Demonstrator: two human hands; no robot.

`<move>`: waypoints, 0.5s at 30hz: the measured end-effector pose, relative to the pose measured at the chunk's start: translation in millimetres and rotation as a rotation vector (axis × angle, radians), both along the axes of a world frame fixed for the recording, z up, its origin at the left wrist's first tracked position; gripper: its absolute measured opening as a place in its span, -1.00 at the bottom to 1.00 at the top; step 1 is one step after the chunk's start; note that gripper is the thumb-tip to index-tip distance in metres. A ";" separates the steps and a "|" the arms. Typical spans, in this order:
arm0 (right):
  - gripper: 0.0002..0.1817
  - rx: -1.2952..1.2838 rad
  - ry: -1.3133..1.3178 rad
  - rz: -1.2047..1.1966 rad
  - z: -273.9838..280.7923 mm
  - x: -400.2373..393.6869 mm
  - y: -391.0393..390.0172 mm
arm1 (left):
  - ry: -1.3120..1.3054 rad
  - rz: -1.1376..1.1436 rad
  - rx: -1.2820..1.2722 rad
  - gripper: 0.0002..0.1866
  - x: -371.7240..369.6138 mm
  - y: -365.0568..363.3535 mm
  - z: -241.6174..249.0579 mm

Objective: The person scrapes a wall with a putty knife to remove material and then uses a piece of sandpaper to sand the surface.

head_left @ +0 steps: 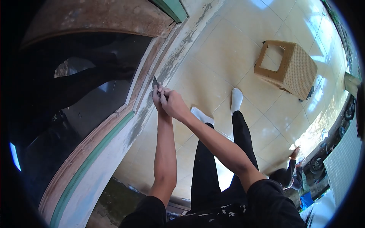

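Observation:
My left hand [156, 100] and my right hand [175, 104] meet in front of the window frame, fingers closed together. Between them is a dark, flat piece [155, 81] with a pointed tip that sticks up past the fingers. Its exact kind is not clear, and its lower part is hidden by my fingers. Close beside the tip runs the worn wooden window frame [146, 70], with bare, scuffed wood. The wall [173, 62] next to it has peeling, stained paint.
Dark window glass [95, 98] fills the left. A brown plastic woven-pattern stool [304, 72] lies on the tiled floor [213, 72]. My feet in white socks [236, 100] stand below my hands. Another person [285, 176] is at lower right, near a parked motorbike wheel [316, 163].

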State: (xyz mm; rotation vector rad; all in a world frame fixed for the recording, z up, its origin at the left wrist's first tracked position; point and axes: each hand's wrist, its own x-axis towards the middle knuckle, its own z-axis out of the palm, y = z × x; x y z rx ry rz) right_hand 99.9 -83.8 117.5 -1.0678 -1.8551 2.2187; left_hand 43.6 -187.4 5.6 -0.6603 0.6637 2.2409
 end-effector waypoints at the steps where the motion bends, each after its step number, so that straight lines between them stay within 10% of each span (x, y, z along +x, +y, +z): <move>1: -0.71 0.000 0.012 0.014 -0.9 1.0 -1.2 | -0.009 0.026 -0.087 -0.77 0.3 9.5 19.7; 15: -0.62 -0.028 -0.229 0.110 6.7 28.5 49.1 | 0.029 -0.344 -0.560 -0.61 20.9 52.6 36.1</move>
